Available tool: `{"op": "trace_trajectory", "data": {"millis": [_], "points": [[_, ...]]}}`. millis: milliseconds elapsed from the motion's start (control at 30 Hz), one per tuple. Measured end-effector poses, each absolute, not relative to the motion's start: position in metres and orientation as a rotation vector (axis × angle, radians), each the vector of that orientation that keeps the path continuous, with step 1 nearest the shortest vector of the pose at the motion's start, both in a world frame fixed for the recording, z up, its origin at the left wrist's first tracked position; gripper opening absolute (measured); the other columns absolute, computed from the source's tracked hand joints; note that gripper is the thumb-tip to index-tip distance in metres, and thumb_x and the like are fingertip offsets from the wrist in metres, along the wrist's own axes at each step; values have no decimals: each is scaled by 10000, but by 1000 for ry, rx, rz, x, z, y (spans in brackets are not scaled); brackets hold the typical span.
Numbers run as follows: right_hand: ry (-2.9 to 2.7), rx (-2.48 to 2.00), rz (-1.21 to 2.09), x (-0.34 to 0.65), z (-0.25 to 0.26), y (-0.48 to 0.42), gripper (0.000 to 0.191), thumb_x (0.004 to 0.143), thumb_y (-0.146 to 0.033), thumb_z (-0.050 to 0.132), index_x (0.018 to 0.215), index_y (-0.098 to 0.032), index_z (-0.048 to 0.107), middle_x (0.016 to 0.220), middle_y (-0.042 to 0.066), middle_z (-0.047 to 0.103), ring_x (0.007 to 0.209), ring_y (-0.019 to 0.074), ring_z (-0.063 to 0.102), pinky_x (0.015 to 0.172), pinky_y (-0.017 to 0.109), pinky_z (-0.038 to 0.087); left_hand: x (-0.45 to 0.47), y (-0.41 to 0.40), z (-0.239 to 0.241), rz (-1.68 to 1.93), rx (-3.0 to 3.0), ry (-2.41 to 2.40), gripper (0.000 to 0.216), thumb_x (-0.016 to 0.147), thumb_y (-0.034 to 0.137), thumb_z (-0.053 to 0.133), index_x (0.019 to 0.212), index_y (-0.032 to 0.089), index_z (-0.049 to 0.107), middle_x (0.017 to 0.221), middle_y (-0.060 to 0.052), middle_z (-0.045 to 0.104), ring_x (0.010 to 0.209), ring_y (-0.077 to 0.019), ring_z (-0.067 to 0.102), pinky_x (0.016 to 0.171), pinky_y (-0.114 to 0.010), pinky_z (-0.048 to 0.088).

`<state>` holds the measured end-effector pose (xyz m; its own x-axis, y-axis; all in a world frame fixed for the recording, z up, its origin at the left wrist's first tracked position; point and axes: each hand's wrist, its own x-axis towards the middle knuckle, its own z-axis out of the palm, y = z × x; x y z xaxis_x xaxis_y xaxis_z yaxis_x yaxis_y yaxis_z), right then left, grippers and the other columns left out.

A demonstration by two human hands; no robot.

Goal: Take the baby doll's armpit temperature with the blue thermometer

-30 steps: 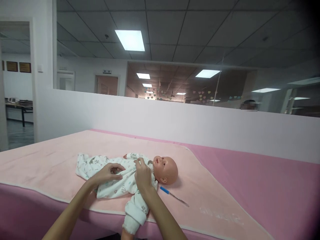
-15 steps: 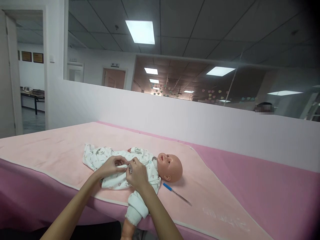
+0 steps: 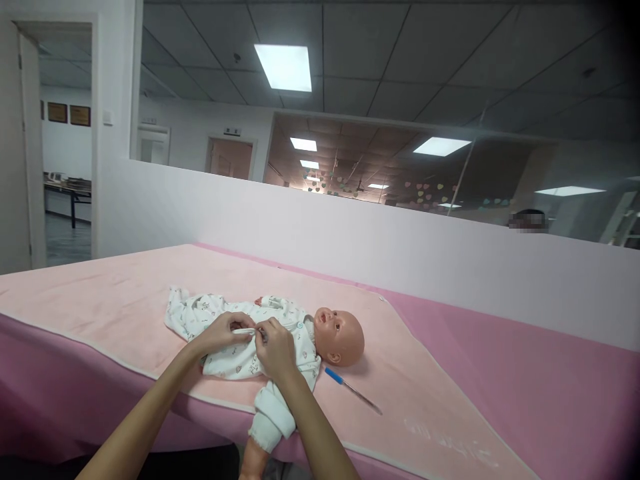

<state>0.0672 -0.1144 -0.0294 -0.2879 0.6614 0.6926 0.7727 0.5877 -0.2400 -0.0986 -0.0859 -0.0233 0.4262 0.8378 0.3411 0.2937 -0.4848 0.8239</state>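
A baby doll lies on its back with its head to the right. It wears a white printed outfit, with a snap or button near the neck. My left hand pinches the cloth at the front of the outfit, a fold showing between thumb and fingers. Close beside it, my right hand has its fingers closed on the same front edge; its fingertips are partly hidden. The doll's near arm, in a white sleeve, hangs over the table's front edge below my right wrist.
A blue-capped pen lies to the right, near the doll's head. Pale pink cloth covers the table over a darker pink one. Behind stands a white half wall with glass above. A doorway is at far left.
Both hands stay at the outfit's front with small finger movements. A white fold of cloth now shows more plainly at my left fingers. The view has shifted slightly.
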Motion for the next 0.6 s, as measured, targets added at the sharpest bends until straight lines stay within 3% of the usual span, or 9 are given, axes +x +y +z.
{"op": "trace_trajectory", "data": {"millis": [600], "points": [[-2014, -1149, -152, 68, -31, -113, 150, 835, -187, 452, 855, -215, 598, 830, 12, 596, 697, 122, 551, 586, 221, 364, -96, -84, -27, 1037, 1959, 1025, 157, 640, 251, 570, 750, 162, 636, 851, -60, 654, 834, -215, 580, 728, -288, 457]]}}
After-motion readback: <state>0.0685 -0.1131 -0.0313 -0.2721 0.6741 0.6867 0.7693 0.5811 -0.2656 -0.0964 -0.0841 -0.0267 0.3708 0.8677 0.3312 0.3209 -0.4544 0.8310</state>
